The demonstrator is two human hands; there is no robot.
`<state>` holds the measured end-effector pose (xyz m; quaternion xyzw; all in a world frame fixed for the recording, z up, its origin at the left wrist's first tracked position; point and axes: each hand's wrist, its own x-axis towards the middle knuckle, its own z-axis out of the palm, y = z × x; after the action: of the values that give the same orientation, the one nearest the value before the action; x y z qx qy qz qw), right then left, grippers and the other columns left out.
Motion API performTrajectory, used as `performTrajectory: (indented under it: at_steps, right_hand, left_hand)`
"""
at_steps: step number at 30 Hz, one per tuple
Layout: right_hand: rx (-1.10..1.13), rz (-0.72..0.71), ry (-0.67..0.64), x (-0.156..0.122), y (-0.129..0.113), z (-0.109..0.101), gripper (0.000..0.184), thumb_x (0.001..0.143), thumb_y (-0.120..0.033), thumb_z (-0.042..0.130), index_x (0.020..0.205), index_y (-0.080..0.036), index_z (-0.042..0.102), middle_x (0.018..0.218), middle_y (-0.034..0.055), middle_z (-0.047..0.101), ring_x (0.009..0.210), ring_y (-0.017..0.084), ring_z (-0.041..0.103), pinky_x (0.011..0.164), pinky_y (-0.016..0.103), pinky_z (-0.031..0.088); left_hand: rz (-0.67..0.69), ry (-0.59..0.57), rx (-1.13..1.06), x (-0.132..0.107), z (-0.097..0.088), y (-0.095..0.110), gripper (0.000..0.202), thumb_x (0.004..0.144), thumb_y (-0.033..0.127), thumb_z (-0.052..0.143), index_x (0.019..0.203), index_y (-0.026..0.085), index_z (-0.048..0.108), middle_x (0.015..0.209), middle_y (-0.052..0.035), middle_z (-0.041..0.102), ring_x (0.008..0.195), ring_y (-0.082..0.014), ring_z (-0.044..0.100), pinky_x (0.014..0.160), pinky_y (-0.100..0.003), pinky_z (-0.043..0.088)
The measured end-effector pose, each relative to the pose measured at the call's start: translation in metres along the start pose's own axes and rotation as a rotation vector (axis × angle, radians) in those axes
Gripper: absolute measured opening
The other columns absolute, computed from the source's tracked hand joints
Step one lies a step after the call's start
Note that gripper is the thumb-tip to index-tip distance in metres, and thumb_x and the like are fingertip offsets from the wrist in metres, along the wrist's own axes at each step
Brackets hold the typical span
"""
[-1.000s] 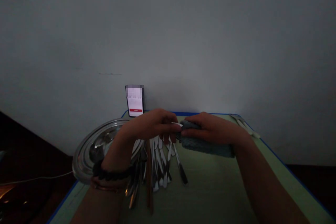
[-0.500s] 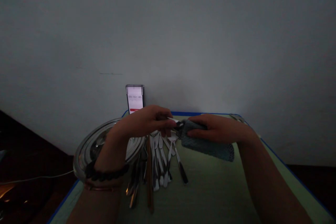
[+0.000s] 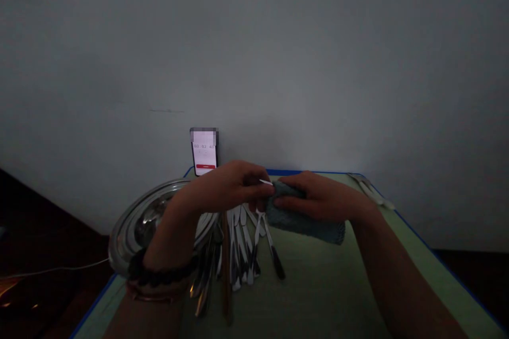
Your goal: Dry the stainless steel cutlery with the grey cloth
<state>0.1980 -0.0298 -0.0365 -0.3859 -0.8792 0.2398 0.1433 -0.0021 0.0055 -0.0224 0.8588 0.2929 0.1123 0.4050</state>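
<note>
My left hand (image 3: 240, 186) is closed on a piece of metal cutlery (image 3: 266, 183); only a thin bright sliver shows, so I cannot tell a fork from a spoon. My right hand (image 3: 314, 195) grips a grey-blue cloth (image 3: 308, 225), folded around the cutlery's other end. The two hands almost meet above the table. Below them lies a spread of metal forks, spoons and other cutlery (image 3: 242, 249), handles toward me. A pair of wooden chopsticks (image 3: 226, 275) lies along its left side.
A large round metal dish (image 3: 123, 238) stands at the left, partly behind my left forearm. A phone (image 3: 204, 153) showing a timer leans on the wall. More cutlery with pale handles (image 3: 371, 190) lies at the back right corner of the blue-edged green table (image 3: 318, 296).
Both hands have come closer together, the right hand and cloth shifting slightly left. Less of the cutlery shows between them, and the pale-handled pieces at the back right are more visible.
</note>
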Motion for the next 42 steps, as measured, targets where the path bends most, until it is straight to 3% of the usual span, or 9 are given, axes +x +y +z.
performTrajectory:
  at_steps: [7,11,14,19,22,26,32,37,42]
  right_hand:
    - [0.103,0.028,-0.012,-0.004,0.007,-0.001,0.029,0.085,-0.039,0.044,0.091,-0.015,0.058,0.071,-0.001,0.057,0.06,0.009,0.047,0.055,0.02,0.036]
    - [0.168,0.121,-0.005,-0.014,0.015,-0.006,0.031,0.084,-0.042,0.043,0.095,-0.017,0.058,0.081,0.0006,0.061,0.067,0.012,0.053,0.059,0.022,0.04]
    - [0.129,0.166,0.049,-0.019,0.02,-0.009,0.032,0.083,-0.044,0.044,0.092,-0.017,0.058,0.082,0.0018,0.061,0.07,0.014,0.055,0.061,0.024,0.041]
    - [0.019,0.162,0.123,-0.017,0.021,-0.009,0.032,0.081,-0.046,0.046,0.091,-0.017,0.058,0.082,0.0028,0.061,0.072,0.015,0.054,0.063,0.026,0.04]
    - [-0.014,0.18,0.114,-0.015,0.017,-0.009,0.033,0.08,-0.046,0.049,0.095,-0.018,0.057,0.084,0.003,0.061,0.072,0.015,0.054,0.061,0.025,0.039]
    - [-0.019,0.189,0.062,-0.011,0.01,-0.007,0.033,0.079,-0.045,0.051,0.096,-0.018,0.059,0.085,0.0032,0.063,0.071,0.014,0.055,0.059,0.024,0.038]
    - [-0.116,0.133,0.047,-0.002,-0.001,-0.001,0.027,0.084,-0.039,0.045,0.086,-0.016,0.059,0.073,0.0029,0.061,0.061,0.012,0.052,0.055,0.023,0.034]
    - [-0.2,0.13,0.044,0.003,-0.006,0.002,0.029,0.086,-0.038,0.039,0.083,-0.016,0.057,0.07,0.0037,0.06,0.059,0.012,0.049,0.053,0.023,0.031]
    - [-0.249,0.133,0.099,0.003,-0.004,0.001,0.024,0.084,-0.032,0.041,0.082,-0.015,0.057,0.069,0.0029,0.059,0.057,0.011,0.048,0.053,0.023,0.029]
  left_hand:
    - [0.032,0.006,0.002,-0.002,-0.003,-0.001,0.021,0.084,0.032,0.049,0.079,0.015,0.059,0.067,0.0,0.064,0.063,-0.01,0.06,0.059,-0.018,0.045]
    - [0.018,0.098,0.078,-0.007,-0.008,-0.007,0.021,0.082,0.033,0.051,0.082,0.016,0.063,0.07,0.0009,0.065,0.064,-0.0095,0.059,0.059,-0.018,0.043]
    - [0.008,0.163,0.14,-0.008,-0.009,-0.011,0.024,0.081,0.037,0.052,0.082,0.017,0.065,0.071,0.0011,0.066,0.064,-0.0096,0.058,0.058,-0.018,0.042]
    - [-0.015,0.163,0.131,-0.007,-0.008,-0.015,0.036,0.086,0.042,0.042,0.081,0.015,0.065,0.073,-0.0007,0.066,0.063,-0.0095,0.058,0.059,-0.018,0.043]
    - [-0.032,0.158,0.18,-0.006,-0.008,-0.017,0.032,0.082,0.042,0.05,0.093,0.017,0.064,0.08,-0.0012,0.067,0.069,-0.0109,0.06,0.062,-0.019,0.043]
    - [-0.08,0.122,0.18,-0.004,-0.007,-0.018,0.042,0.077,0.037,0.056,0.112,0.015,0.055,0.09,-0.0052,0.066,0.073,-0.0136,0.061,0.066,-0.022,0.045]
    - [-0.021,0.184,0.351,0.002,-0.002,-0.011,0.022,0.078,0.028,0.053,0.093,0.015,0.062,0.083,-0.0041,0.066,0.073,-0.0134,0.059,0.064,-0.022,0.042]
    - [-0.018,0.147,0.389,0.004,0.001,-0.003,0.021,0.08,0.026,0.049,0.085,0.015,0.065,0.062,0.0005,0.061,0.056,-0.01,0.054,0.055,-0.02,0.037]
    - [-0.008,0.142,0.364,0.01,0.008,0.003,0.02,0.082,0.026,0.046,0.081,0.014,0.062,0.057,0.0013,0.06,0.054,-0.0098,0.056,0.052,-0.019,0.037]
